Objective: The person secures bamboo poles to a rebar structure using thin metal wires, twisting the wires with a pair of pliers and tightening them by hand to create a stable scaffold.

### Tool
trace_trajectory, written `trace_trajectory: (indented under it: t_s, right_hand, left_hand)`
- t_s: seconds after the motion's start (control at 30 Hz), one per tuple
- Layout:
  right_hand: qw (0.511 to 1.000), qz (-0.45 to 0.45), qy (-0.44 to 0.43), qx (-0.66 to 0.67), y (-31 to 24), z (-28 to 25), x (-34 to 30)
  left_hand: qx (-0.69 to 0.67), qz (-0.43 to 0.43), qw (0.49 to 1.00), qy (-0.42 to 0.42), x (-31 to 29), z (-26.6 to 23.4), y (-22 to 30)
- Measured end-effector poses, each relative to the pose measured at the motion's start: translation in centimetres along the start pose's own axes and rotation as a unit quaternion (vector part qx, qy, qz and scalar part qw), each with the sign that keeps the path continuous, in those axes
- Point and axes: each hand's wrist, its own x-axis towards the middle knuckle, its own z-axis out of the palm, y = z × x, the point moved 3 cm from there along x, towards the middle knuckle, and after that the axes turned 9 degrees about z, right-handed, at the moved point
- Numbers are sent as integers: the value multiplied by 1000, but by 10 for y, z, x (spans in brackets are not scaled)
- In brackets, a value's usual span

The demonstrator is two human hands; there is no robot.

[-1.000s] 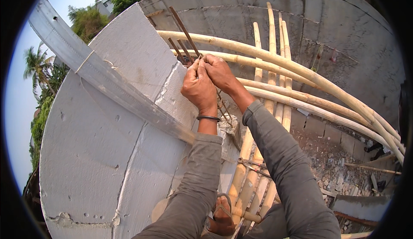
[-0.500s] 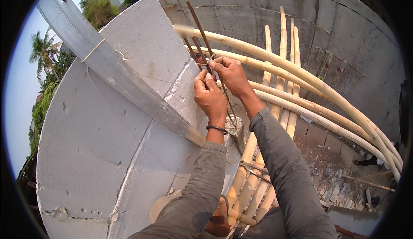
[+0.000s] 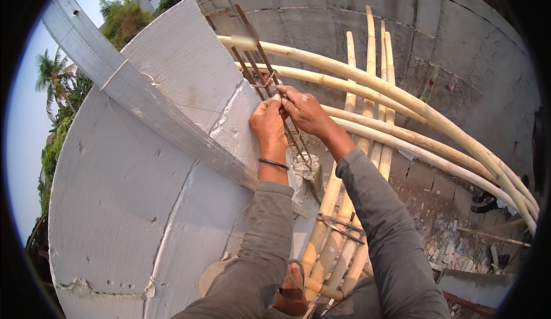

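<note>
Rusty reinforcing bars (image 3: pixel 250 25) rise from a rough concrete column stub (image 3: pixel 307 167), with a thin bent stirrup (image 3: pixel 263 84) around them. At the bars, just below this stirrup, my left hand (image 3: pixel 270 125) and my right hand (image 3: pixel 307 112) meet. The left fingers are closed in a pinch, thumb up, and a dark band circles that wrist. Thumb and fingers of my right hand also close together, right beside the left fingertips. What lies between the fingers is too small and hidden to make out.
On the left stands a grey block wall (image 3: pixel 126 204), crossed by a long metal channel (image 3: pixel 155 98). Bamboo poles (image 3: pixel 402 98) run to the right and underfoot; pincers (image 3: pixel 341 227) lie on them. Rubble (image 3: pixel 453 250) covers the ground below, and a person's leg (image 3: pixel 485 205) shows at far right.
Both hands have shifted slightly down the bars, and the right fingers have come off the stirrup to sit closer to the left ones. The view has turned a little.
</note>
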Motion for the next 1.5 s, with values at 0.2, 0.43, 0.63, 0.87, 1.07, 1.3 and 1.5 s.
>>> trace_trajectory:
  t_s: [0.2,0.43,0.63,0.87,1.07,1.3,1.5]
  right_hand:
    - [975,107,44,-191,-6,-10,23]
    - [920,257,203,-213,51,-55,-7]
    - [928,332,159,-64,111,-83,-67]
    - [903,351,123,216,96,-64,-59]
    - [866,358,102,334,69,-42,-40]
    - [800,372,118,455,67,-39,-39]
    - [837,377,142,371,90,-36,-57]
  left_hand:
    - [129,52,990,-17,-7,-17,-7]
    - [152,161,975,33,-22,-28,-27]
    - [270,191,944,15,-25,-12,-23]
    - [227,387,894,-11,-38,27,61]
    - [314,259,906,-121,-13,33,82]
    - [255,207,935,-135,-3,22,94]
    - [92,53,993,42,-59,-16,-55]
